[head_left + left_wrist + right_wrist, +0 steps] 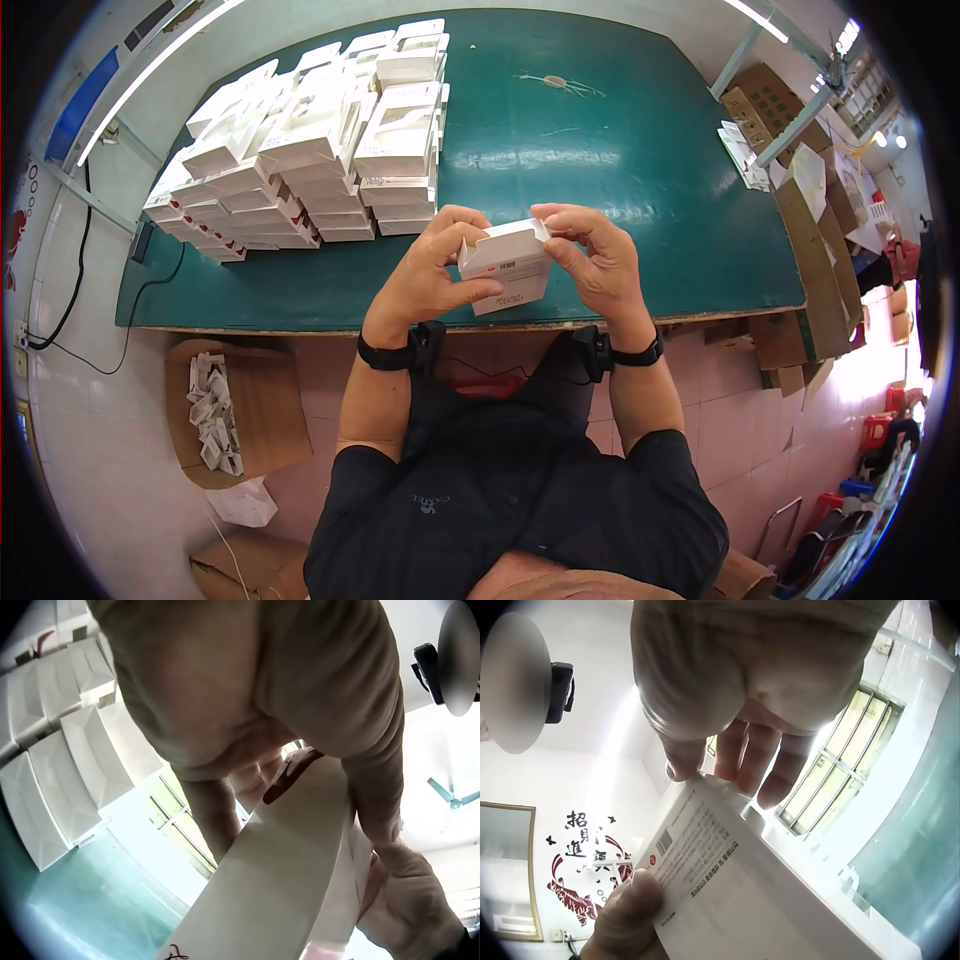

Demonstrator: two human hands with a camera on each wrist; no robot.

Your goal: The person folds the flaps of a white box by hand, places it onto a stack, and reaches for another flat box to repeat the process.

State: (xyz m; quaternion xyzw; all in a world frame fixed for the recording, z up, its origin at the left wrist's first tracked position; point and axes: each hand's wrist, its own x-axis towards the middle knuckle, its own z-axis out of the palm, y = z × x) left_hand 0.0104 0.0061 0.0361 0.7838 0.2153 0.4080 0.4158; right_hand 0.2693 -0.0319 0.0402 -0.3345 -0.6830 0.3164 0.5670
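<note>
A small white cardboard box (512, 272), printed with a barcode, a red mark and small text, is held up over the table's front edge. My left hand (425, 268) grips its left side, thumb across the printed face and fingers behind. At the top right corner, my right hand (600, 262) pinches the end of the box between thumb and fingers. The right wrist view shows the printed panel of the box (727, 877) close up, with the left thumb on its edge. In the left wrist view the plain side of the box (262, 870) shows.
Stacked white boxes with window cutouts (310, 150) fill the back left of the green table (620, 150). A tan disc with pale strands (556, 82) lies farther back. On the floor at left, an open carton (270, 410) holds white pieces. Cardboard (815, 290) stands at right.
</note>
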